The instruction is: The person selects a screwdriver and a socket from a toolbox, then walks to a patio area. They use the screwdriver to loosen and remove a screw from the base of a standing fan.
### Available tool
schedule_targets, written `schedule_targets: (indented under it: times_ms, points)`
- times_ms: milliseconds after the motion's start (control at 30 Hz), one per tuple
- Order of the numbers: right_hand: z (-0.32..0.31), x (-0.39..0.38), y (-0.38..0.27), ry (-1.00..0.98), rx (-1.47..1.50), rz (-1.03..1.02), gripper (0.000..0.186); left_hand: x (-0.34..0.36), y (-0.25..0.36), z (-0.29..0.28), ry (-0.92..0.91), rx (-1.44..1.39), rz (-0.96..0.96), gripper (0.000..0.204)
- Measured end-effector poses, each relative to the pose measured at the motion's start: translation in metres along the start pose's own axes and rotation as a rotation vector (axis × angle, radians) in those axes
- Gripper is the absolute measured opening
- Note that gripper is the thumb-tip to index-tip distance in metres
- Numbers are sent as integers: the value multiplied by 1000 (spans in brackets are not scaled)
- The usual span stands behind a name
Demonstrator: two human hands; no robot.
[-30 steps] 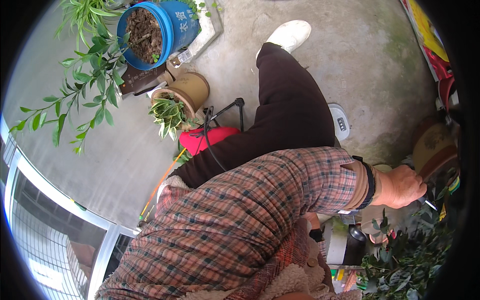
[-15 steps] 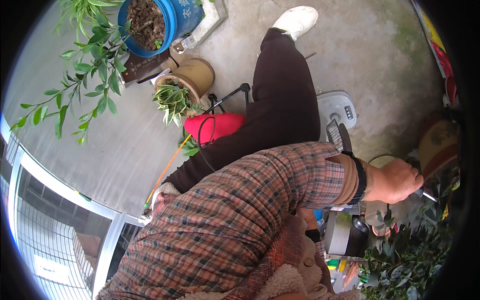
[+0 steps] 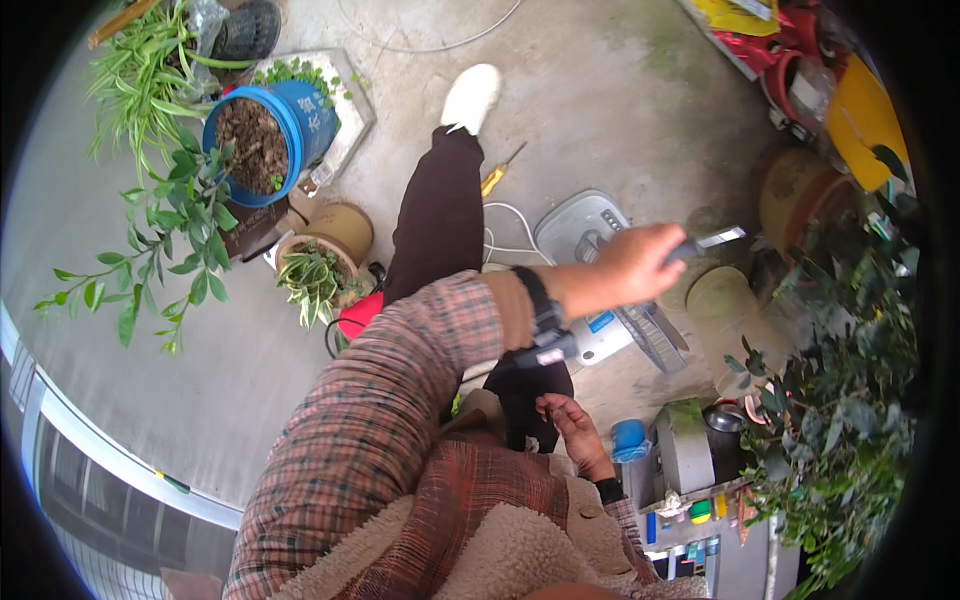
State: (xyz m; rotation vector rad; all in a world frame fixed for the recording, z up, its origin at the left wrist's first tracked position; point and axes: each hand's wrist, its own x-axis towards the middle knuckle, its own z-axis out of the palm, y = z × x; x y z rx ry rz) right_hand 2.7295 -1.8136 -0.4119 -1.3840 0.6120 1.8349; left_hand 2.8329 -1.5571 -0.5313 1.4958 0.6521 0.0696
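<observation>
My left arm, in a plaid sleeve, reaches across from the lower left. My left hand (image 3: 632, 268) is closed around the dark handle of a knife (image 3: 718, 238), its short silver blade pointing right. That hand is above a grey scale-like device (image 3: 578, 212) and a ridged grey piece (image 3: 648, 335) on the floor. Lower down, close to my body, my right hand (image 3: 572, 425) has its fingers curled together near my dark trouser leg. Whatever may be in those fingers is too small to make out. Both wrists wear black bands.
At left stand a blue pot of soil (image 3: 295, 135), a beige pot (image 3: 345, 232) and leafy plants. A yellow screwdriver (image 3: 495, 178) and a white cable (image 3: 520, 225) lie on the concrete. Dense foliage (image 3: 840, 400) and a brown pot (image 3: 800, 190) are at right.
My left hand has swung left and up with the knife, away from the foliage. My right hand, mostly covered before, now shows. The view has shifted, bringing the screwdriver into sight.
</observation>
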Motion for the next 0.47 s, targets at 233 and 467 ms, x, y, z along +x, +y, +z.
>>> schedule_targets:
  times_ms: [233,467]
  points:
    - [18,-51,1,260,149,112,24,4,26,-148,160,66,-135,26]
    - [54,-83,-45,134,99,131,31,-23,118,-318,369,90,-85,38]
